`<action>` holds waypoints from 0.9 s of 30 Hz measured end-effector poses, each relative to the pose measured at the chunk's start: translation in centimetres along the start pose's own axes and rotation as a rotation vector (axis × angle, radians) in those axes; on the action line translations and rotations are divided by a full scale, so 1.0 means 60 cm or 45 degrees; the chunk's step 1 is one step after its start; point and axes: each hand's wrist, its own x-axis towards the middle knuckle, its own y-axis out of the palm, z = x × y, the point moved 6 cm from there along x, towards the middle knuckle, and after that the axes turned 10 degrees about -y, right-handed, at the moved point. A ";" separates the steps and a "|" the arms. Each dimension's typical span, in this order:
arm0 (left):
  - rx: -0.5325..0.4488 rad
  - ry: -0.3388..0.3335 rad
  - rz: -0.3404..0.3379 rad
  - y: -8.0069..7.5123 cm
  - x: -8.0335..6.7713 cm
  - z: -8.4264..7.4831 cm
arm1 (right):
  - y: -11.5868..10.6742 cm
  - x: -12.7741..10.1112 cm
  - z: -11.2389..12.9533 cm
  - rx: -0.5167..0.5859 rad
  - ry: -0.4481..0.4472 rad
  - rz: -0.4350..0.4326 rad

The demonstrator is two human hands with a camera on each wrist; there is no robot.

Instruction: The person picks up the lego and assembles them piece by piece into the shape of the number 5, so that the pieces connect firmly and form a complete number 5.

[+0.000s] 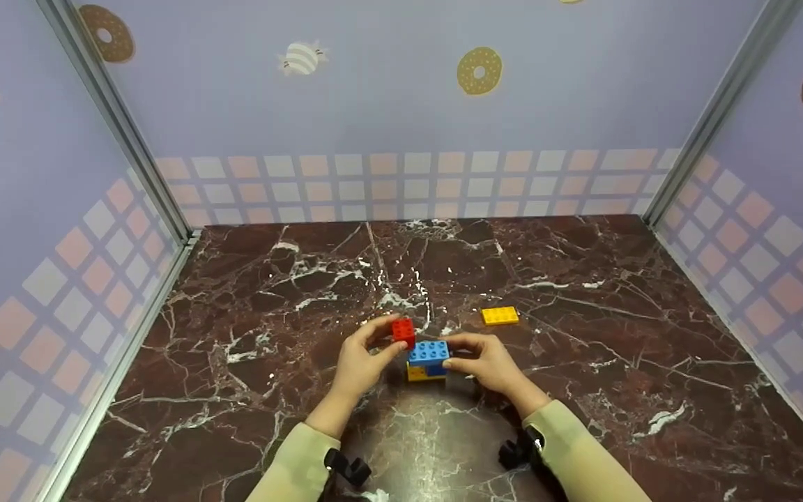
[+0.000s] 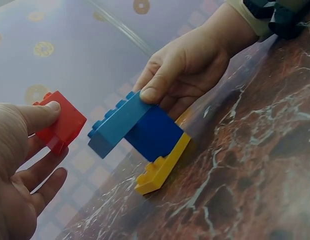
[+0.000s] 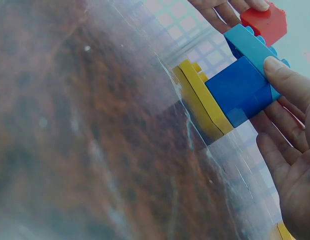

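Note:
My left hand [image 1: 365,355] pinches a red building brick [image 1: 403,332] between thumb and fingers. That brick is beside the left end of a small stack, apart from it in the left wrist view. At the top of the stack is a light blue brick [image 2: 117,120]. Under it comes a dark blue brick [image 3: 240,91], and at the bottom a flat yellow brick [image 2: 162,167]. The light blue brick juts out to the left over the dark blue one. My right hand [image 1: 484,359] grips the stack's right end, its thumb on the light blue brick.
A second flat yellow brick [image 1: 500,316] lies on the marbled brown table [image 1: 583,390], behind and right of the stack. Patterned panels [image 1: 401,104] stand at the back and both sides of the table.

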 end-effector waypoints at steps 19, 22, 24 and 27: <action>-0.011 -0.051 0.037 0.031 -0.008 0.002 | 0.000 0.003 0.000 -0.040 -0.038 0.013; 0.000 -0.034 0.047 0.032 -0.010 0.001 | 0.000 0.003 -0.001 -0.037 -0.039 0.014; 0.007 -0.027 0.054 0.032 -0.010 0.000 | 0.000 0.003 -0.002 -0.038 -0.040 0.016; 0.018 -0.015 0.062 0.033 -0.011 0.000 | 0.000 0.003 -0.002 -0.037 -0.042 0.015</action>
